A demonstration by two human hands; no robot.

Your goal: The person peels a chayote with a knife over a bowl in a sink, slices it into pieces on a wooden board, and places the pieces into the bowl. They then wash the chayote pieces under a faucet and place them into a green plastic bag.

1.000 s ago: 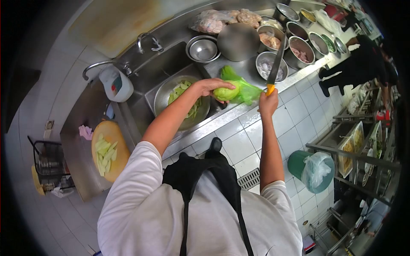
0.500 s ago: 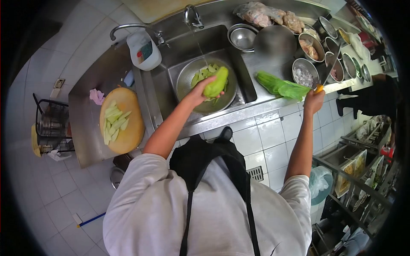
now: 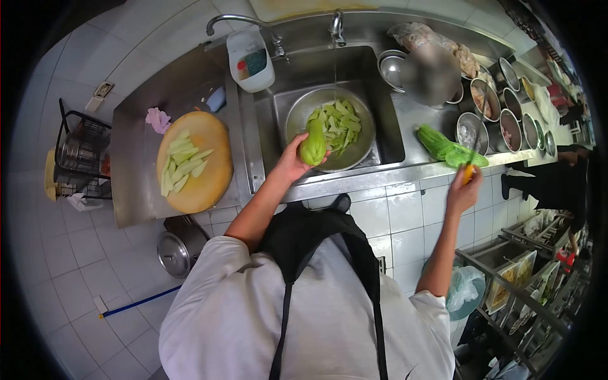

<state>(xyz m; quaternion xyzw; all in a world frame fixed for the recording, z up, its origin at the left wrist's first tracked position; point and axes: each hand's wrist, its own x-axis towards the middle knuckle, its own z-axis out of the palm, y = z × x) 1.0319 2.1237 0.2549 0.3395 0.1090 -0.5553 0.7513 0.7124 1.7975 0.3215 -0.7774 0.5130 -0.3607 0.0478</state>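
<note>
My left hand [image 3: 293, 161] is wrapped round a light green chayote [image 3: 313, 149], held over the near left rim of a round metal basin [image 3: 295, 115]. Thin pale green slices [image 3: 342, 123] lie in that basin, which sits in the sink. Off to the right, my right hand [image 3: 463, 192] grips a knife by its orange handle [image 3: 468, 173], the blade pointing up and away from me. Close beyond this hand, a green leafy-looking bundle [image 3: 437, 144] rests on the steel counter. Pale green wedges [image 3: 182, 163] are on the round cutting board [image 3: 215, 149] at left.
A thin stream runs from the tap [image 3: 337, 30] into the basin. A white plastic container [image 3: 253, 76] stands at the sink's left corner. Several metal bowls [image 3: 472, 130] line the right counter. A lidded pot [image 3: 174, 252] is on the floor; a person in black [image 3: 551, 177] stands at right.
My view has swung left, shifting the scene rightward. My left hand has drawn the chayote toward me, off the middle of the basin. The knife stays in my right hand, its blade more upright.
</note>
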